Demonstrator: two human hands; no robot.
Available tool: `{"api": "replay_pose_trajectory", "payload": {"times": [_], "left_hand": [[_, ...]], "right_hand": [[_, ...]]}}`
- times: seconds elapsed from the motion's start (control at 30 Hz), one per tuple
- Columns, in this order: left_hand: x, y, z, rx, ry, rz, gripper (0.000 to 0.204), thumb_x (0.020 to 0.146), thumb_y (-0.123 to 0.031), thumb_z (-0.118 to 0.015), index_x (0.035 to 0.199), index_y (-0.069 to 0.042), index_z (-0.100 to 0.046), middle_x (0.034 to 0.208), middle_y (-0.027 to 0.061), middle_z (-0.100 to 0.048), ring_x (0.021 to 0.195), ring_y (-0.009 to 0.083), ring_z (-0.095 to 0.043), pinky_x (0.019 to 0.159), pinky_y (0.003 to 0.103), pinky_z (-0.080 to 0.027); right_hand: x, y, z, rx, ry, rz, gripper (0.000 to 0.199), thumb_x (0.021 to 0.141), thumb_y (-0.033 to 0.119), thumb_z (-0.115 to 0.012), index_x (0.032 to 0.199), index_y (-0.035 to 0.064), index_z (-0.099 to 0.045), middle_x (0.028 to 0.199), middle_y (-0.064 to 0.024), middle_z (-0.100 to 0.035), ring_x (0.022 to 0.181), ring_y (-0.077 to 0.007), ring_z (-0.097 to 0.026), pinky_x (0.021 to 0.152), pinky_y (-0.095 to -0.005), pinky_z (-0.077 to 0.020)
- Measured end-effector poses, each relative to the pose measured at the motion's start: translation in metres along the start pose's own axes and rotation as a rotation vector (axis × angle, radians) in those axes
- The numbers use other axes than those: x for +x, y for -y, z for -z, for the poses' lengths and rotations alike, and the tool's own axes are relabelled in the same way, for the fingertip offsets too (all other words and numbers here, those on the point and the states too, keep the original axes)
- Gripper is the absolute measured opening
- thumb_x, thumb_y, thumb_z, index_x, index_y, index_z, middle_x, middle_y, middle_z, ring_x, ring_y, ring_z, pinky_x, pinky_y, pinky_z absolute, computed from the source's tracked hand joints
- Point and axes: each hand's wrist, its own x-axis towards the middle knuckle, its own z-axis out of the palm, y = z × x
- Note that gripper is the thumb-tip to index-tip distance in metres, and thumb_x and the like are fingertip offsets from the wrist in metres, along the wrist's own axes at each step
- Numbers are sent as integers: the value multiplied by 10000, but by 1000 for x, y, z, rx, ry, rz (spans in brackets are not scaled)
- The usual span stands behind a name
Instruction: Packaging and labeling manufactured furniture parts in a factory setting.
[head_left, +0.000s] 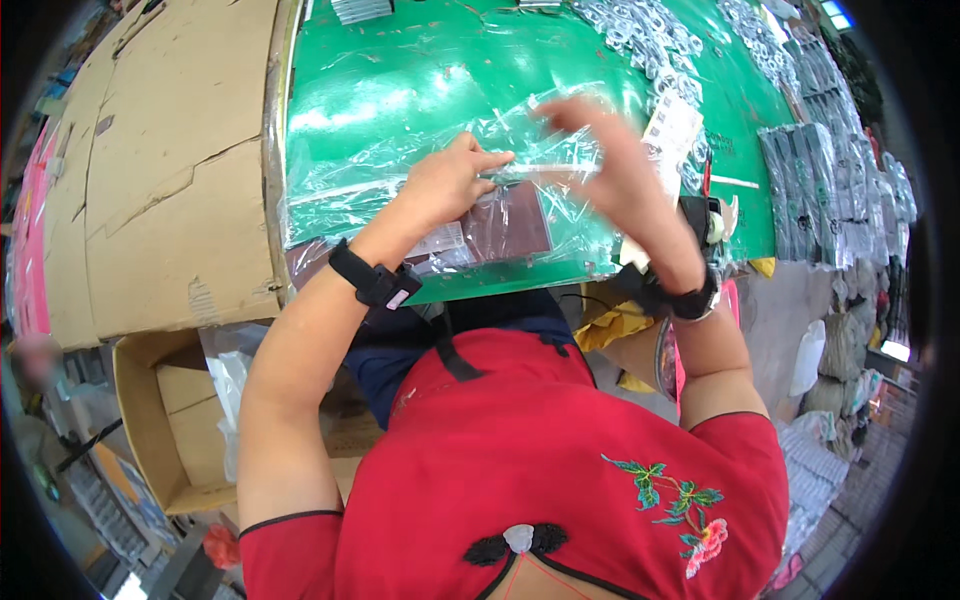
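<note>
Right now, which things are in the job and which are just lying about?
In hand:
left hand pressing on the dark brown flat item
right hand lifting the clear plastic bag

Lying about:
cardboard sheet
open cardboard box
bagged silver parts
stacked dark packs
green table mat

Under your left hand (445, 180), a flat dark maroon package (505, 225) in a clear plastic bag (440, 130); white printed label (672, 125) beside your right hand (615, 165); grey packets (800, 180) stacked far right.
</note>
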Motion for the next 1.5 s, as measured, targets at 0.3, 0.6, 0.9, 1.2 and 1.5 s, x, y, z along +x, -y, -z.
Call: {"api": "replay_pose_trajectory", "payload": {"times": [0.3, 0.6, 0.9, 1.2, 1.5], "left_hand": [[21, 19, -5, 2, -156, -93, 577, 856, -34, -703, 1384, -263, -656, 962, 98, -602, 933, 284, -615, 841, 397, -508], [19, 5, -3, 10, -222, 35, 541, 824, -36, -683, 1318, -255, -707, 955, 117, -638, 939, 309, -635, 834, 427, -522], [-26, -30, -8, 7, -541, -79, 358, 914, -86, -611, 1267, -129, -654, 995, 135, -637, 990, 357, -645, 831, 476, -527], [-26, -5, -19, -103, -281, 62, 298, 995, -331, -570, 1159, -85, -602, 903, 133, -717, 906, 339, -690, 760, 458, -515], [-18, -2, -21, -120, -199, 74, 323, 992, -341, -564, 1172, -97, -678, 1138, 156, -686, 1053, 337, -657, 891, 438, -511]], "right_hand": [[-16, -9, -49, -193, 504, 214, 1074, 520, 571, -895, 1369, 33, -516, 1185, -120, -637, 1176, -314, -595, 1009, -474, -418], [-28, -5, -49, -186, 539, 200, 1151, 542, 479, -912, 1488, 43, -422, 1297, -135, -567, 1274, -331, -528, 1169, -611, -305], [-37, -3, -52, -225, 489, 172, 1053, 561, 291, -862, 1479, 30, -416, 1295, -147, -552, 1252, -359, -534, 1177, -557, -333], [-55, -25, -27, -33, 513, -30, 1136, 634, 339, -907, 1577, 88, -323, 1560, -160, -438, 1420, -349, -445, 1206, -551, -307], [-35, -41, 46, -213, 417, -237, 673, 833, 311, -801, 1432, 101, -579, 1412, -170, -614, 1307, -349, -574, 1084, -451, -449]]}}
